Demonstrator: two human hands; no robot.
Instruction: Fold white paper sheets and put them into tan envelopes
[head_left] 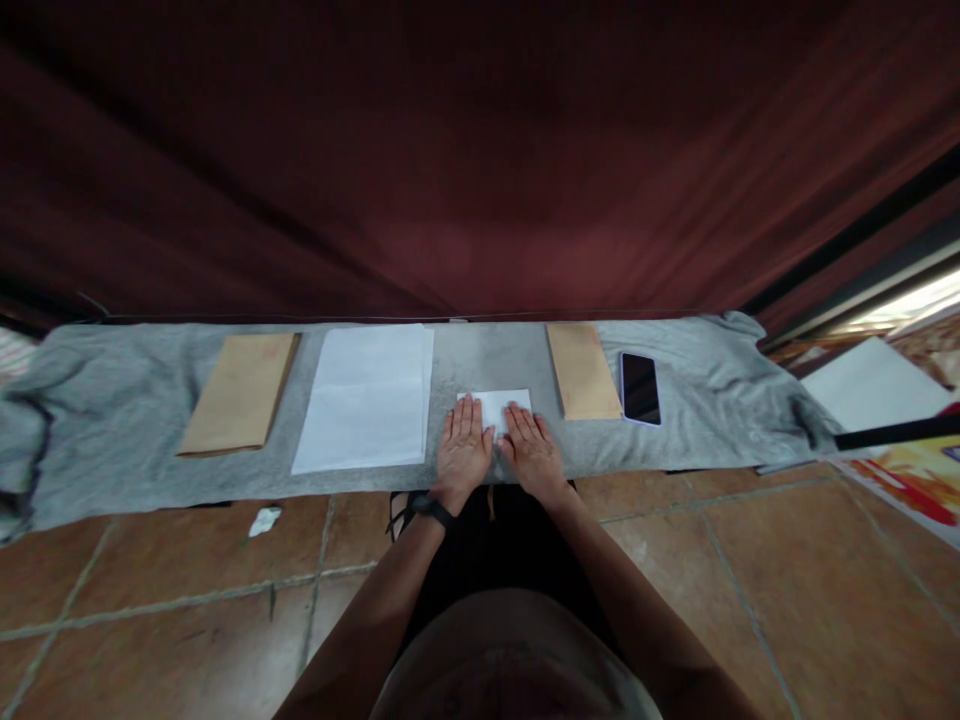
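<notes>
A small white folded paper point(493, 404) lies on the grey cloth near its front edge. My left hand point(464, 450) rests flat on the paper's left part, fingers stretched forward. On the right part lies my right hand point(532, 452), also flat with its fingers extended. The two thumbs are close together over the paper, and the palms hide its lower part. Left of my hands is a stack of large white sheets point(367, 395). To the right, a narrow brown envelope stack point(583, 370) lies beside a phone point(640, 388) with a dark screen.
Wider brown envelopes point(241, 392) lie at the left of the grey cloth point(495, 350). A dark red curtain point(480, 200) hangs behind. Crumpled tissue point(265, 520) is on the tiled floor point(187, 640). A white board point(874, 390) and a colourful printed sheet point(911, 485) are at the right.
</notes>
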